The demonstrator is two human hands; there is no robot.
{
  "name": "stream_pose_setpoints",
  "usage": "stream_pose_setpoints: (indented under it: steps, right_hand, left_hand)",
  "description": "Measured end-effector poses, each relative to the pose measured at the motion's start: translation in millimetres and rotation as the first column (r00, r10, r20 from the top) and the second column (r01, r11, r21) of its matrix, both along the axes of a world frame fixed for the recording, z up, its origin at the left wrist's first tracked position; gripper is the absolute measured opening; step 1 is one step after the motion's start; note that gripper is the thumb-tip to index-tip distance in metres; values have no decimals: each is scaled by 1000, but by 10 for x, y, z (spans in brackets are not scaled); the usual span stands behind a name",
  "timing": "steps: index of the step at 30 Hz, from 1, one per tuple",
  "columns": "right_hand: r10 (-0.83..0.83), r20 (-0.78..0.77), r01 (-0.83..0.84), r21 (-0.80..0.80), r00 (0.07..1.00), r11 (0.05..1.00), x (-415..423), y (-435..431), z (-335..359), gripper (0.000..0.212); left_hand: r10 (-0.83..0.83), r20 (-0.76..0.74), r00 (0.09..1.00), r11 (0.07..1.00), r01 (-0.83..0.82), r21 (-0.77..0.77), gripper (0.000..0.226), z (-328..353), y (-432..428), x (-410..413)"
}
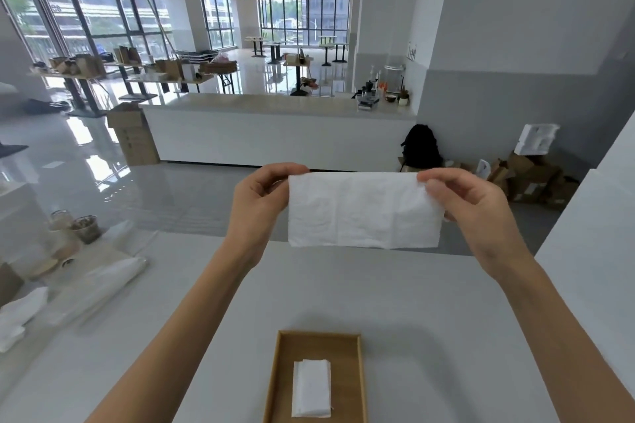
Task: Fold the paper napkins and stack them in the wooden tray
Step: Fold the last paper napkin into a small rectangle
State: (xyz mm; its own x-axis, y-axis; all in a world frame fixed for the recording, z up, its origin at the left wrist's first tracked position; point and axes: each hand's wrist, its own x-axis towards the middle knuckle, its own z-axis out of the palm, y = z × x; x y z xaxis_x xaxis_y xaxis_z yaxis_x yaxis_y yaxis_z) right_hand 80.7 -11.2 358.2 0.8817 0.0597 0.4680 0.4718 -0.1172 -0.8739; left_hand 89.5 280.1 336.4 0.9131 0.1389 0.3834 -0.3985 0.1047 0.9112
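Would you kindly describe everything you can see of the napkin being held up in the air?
The held napkin is a white, soft, slightly crinkled paper sheet, wider than tall, with faint vertical crease lines dividing it into panels. It hangs roughly flat and upright, facing the camera, above the far part of the white table. The left hand pinches its upper left corner and the right hand its upper right corner; nothing else touches it. Its lower edge hangs free.
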Motion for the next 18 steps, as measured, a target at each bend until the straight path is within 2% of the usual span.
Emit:
stream_pose_setpoints:
  steps: [4, 6, 8, 10, 12, 14, 18]
  right_hand:
    - [-51, 80, 54, -33, 996, 998, 4, 41, 7, 33]
    - [-74, 114, 87, -109, 991, 990, -15, 38, 38, 39]
    - [-61, 126, 94, -276, 990, 957, -10, 46, 101, 45]
    - [21, 88, 24, -474, 996, 880, 32, 103, 195, 51]
    - [106, 81, -28, -649, 991, 760, 46, 195, 311, 54]
    - [154, 95, -33, -742, 983, 670, 51, 250, 405, 55]
    - [175, 58, -64, -784, 983, 618, 33, 241, 564, 56]
  left_hand:
    - [-4, -27, 1000, 1000, 4, 8, 23, -8, -15, -12]
    - [94, -28, 995, 991, -91, 96, 33, -26, -50, -12]
    - [135, 48, 990, 958, -143, 249, 32, -19, -172, -22]
    - [12, 86, 996, 903, -48, 427, 21, 14, -361, -38]
    - [-172, -9, 985, 836, 150, 527, 23, 43, -531, -39]
    - [-326, -152, 933, 809, 358, 466, 18, 48, -650, -57]
    - [-387, -236, 891, 831, 448, 331, 18, -100, -746, -100]
